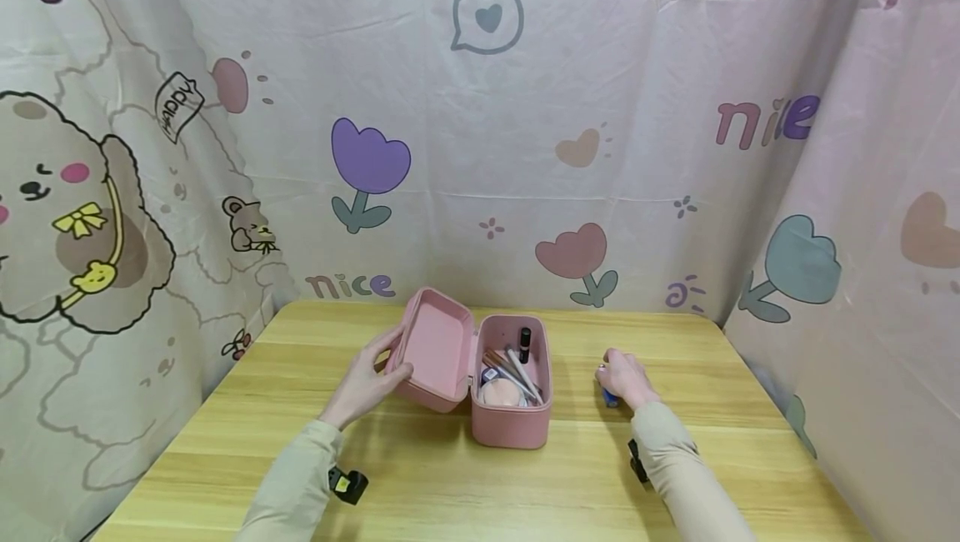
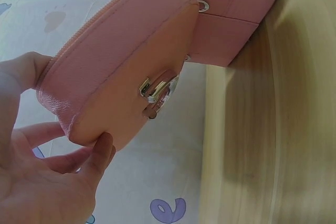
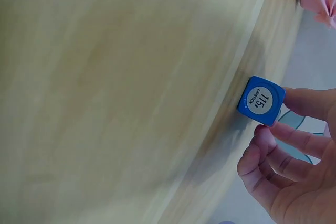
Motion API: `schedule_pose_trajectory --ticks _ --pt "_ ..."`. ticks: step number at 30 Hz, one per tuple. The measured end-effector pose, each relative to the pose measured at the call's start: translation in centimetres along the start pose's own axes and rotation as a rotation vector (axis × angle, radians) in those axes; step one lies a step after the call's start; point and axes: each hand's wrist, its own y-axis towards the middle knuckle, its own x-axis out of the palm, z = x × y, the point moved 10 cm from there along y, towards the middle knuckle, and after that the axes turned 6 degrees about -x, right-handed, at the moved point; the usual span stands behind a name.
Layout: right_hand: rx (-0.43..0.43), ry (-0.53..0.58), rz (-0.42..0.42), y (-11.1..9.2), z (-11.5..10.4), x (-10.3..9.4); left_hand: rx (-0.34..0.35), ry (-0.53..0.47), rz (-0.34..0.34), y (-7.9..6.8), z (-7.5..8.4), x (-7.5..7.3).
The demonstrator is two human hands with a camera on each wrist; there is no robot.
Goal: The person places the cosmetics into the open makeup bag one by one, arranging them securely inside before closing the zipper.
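Note:
A pink cosmetic case point(image 1: 512, 427) stands on the table, its lid point(image 1: 437, 342) swung out to the left. My left hand point(image 1: 369, 378) grips the lid's outer edge, thumb on one side and fingers on the other; in the left wrist view the lid's top shows a metal-fitted handle point(image 2: 160, 93). To the right of the case, my right hand point(image 1: 626, 377) pinches a blue lipstick point(image 3: 261, 101) between thumb and fingers, close over the table. Its end label reads "115 LIPSTICK". Inside the case lie a round powder puff point(image 1: 501, 393), several pen-like sticks point(image 1: 517, 371) and a black tube point(image 1: 525, 343).
The light wood table point(image 1: 420, 484) reaches back to a patterned curtain point(image 1: 480, 150), which also hangs along both sides. A pink bow point(image 3: 326, 3) shows on the case in the right wrist view. Black wrist devices point(image 1: 348, 485) sit at both forearms.

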Motion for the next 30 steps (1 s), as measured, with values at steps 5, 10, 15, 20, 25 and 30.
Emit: schedule_pose_trajectory --ticks 5,10,15,20,25,30 --pt "0.004 0.007 -0.006 0.1 -0.1 0.2 -0.005 0.004 0.001 0.1 0.0 0.0" --pt "-0.031 0.053 0.027 0.0 -0.2 -0.2 0.001 0.008 0.003 0.1 0.0 0.0" --pt "-0.113 0.188 0.122 -0.3 -0.2 -1.4 0.006 0.006 0.001 0.1 0.0 0.1" --pt "-0.085 0.489 0.133 -0.6 1.0 -1.0 0.008 0.002 0.002 0.1 0.0 0.0" --pt "-0.05 0.75 0.124 -0.8 1.6 -0.5 0.005 0.002 0.001 0.0 0.0 0.0" --pt "-0.084 0.844 0.144 -0.9 1.2 -0.8 -0.002 -0.001 -0.001 0.0 0.0 0.0"
